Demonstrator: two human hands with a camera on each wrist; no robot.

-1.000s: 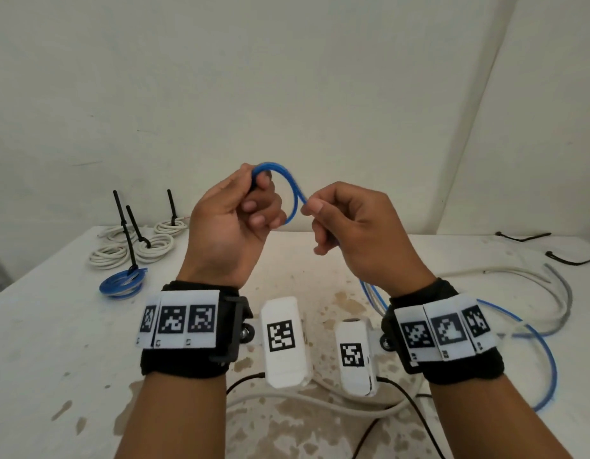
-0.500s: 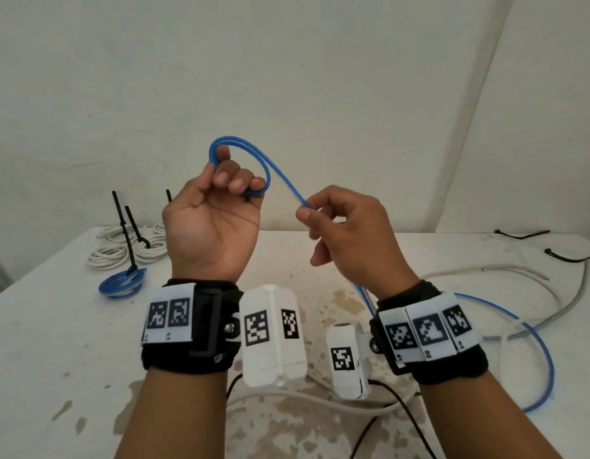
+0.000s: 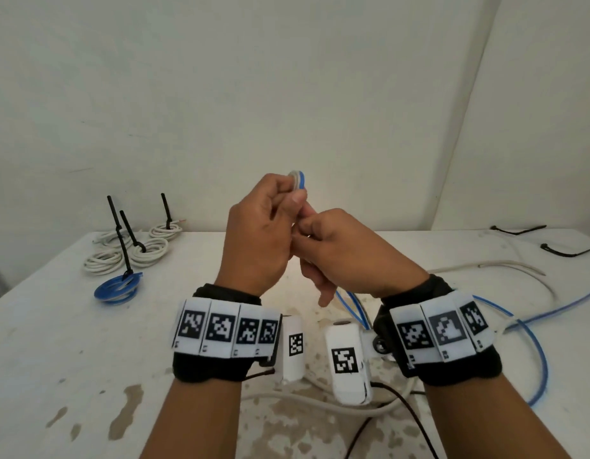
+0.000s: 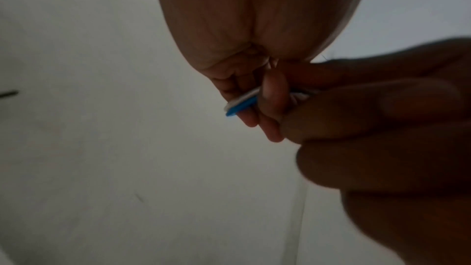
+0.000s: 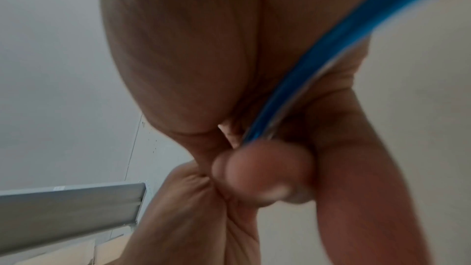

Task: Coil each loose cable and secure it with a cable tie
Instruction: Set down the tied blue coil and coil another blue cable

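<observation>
Both hands are raised above the white table (image 3: pixel 55 342) and pressed together. My left hand (image 3: pixel 264 226) grips a small coil of blue cable (image 3: pixel 298 180), whose loops stick out above its fingers; in the left wrist view the blue cable (image 4: pixel 241 104) shows edge-on between curled fingers. My right hand (image 3: pixel 333 246) pinches the same cable just right of the coil. In the right wrist view the blue cable (image 5: pixel 331 51) runs across the palm into the curled fingers. The loose tail (image 3: pixel 539 352) hangs down and trails over the table at the right.
At the back left lie several tied coils: white ones (image 3: pixel 131 253) and a blue one (image 3: pixel 116 288), each with a black tie standing up. Loose white and grey cables (image 3: pixel 505 266) sprawl at the right. Two black cable ties (image 3: pixel 568 251) lie at the far right.
The hands have come together from about a hand's width apart. The wide blue loop over my left fingers has closed into a tight coil, and more of the tail has been drawn up.
</observation>
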